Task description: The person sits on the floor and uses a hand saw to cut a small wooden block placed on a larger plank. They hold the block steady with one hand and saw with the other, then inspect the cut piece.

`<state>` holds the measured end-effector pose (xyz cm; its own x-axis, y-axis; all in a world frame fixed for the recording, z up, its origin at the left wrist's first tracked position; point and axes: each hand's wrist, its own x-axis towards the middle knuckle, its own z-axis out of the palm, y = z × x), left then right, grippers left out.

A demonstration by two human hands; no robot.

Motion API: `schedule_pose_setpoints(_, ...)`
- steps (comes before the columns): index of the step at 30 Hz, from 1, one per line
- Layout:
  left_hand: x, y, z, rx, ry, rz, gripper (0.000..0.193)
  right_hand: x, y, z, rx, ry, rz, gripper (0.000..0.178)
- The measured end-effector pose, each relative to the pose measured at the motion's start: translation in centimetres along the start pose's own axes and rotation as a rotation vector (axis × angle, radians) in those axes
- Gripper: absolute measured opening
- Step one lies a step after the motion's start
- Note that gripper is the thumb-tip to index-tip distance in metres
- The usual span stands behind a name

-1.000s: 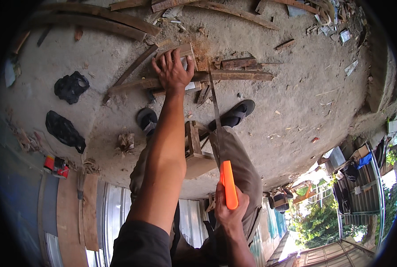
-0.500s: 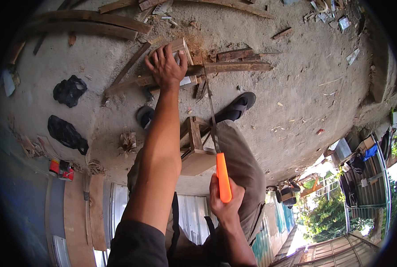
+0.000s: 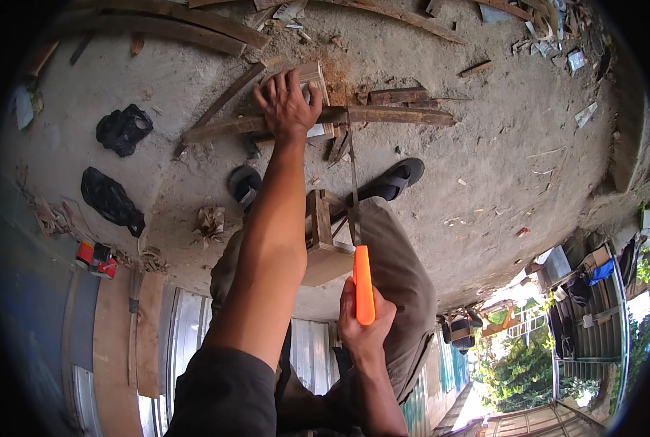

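Observation:
My right hand (image 3: 366,320) is closed around the bright orange handle (image 3: 365,288) of a handsaw. Its long, narrow blade (image 3: 353,175) points away from me, and its far part crosses a dark wooden plank (image 3: 401,114). My left hand (image 3: 290,105) bears down on that plank to the left of the blade, its bent fingers reaching over the far edge. A pale wooden block (image 3: 314,75) lies under and beyond these fingers. The palm side of this hand is hidden, as is the wood directly beneath it.
A small wooden stool (image 3: 329,264) stands between my legs. Two sandalled feet (image 3: 394,180) flank the work. Scrap wood (image 3: 398,95) lies beyond the plank, and long boards (image 3: 172,33) at the far left. Black plastic bags (image 3: 123,130) and red cans (image 3: 96,258) are on the left.
The saw and my right hand have shifted slightly relative to the plank, toward the far side. The whole view has turned a little; my left hand keeps its place on the plank.

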<state>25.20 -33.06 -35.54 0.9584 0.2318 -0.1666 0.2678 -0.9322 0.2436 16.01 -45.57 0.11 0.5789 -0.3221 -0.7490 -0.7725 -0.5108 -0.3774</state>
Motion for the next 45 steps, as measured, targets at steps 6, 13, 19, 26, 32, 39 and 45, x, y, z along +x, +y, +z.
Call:
schedule_pose_setpoints(6, 0.4, 0.2, 0.1, 0.0, 0.011, -0.007, 0.043, 3.7, -0.4, 0.1, 0.051, 0.015, 0.058, 0.021)
schedule_pose_setpoints(13, 0.3, 0.1, -0.1, -0.044, 0.034, -0.002, 0.041, -1.2, 0.2, -1.2, 0.052, -0.043, 0.007, 0.026)
schedule_pose_setpoints(19, 0.4, 0.0, 0.0, -0.028, 0.013, -0.018, 0.041, -1.4, 3.0, -1.4, 0.024, 0.015, -0.06, 0.021)
schedule_pose_setpoints(26, 1.1, 0.3, 0.1, -0.051, 0.069, -0.007, 0.04, 1.3, 5.8, 0.4, 0.049, 0.019, -0.148, 0.018)
schedule_pose_setpoints(32, 0.1, 0.4, 0.4, -0.037, 0.051, -0.035, 0.04, 3.1, 7.7, 3.4, 0.108, 0.017, -0.162, 0.01)
schedule_pose_setpoints(39, -0.7, 0.0, 1.5, -0.084, 0.137, -0.012, 0.039, 3.9, 10.3, 5.9, 0.155, 0.067, -0.202, 0.007)
schedule_pose_setpoints(45, 0.1, -0.2, 1.7, -0.039, 0.247, 0.028, 0.036, -1.3, 11.2, 3.3, 0.126, 0.079, -0.229, 0.009)
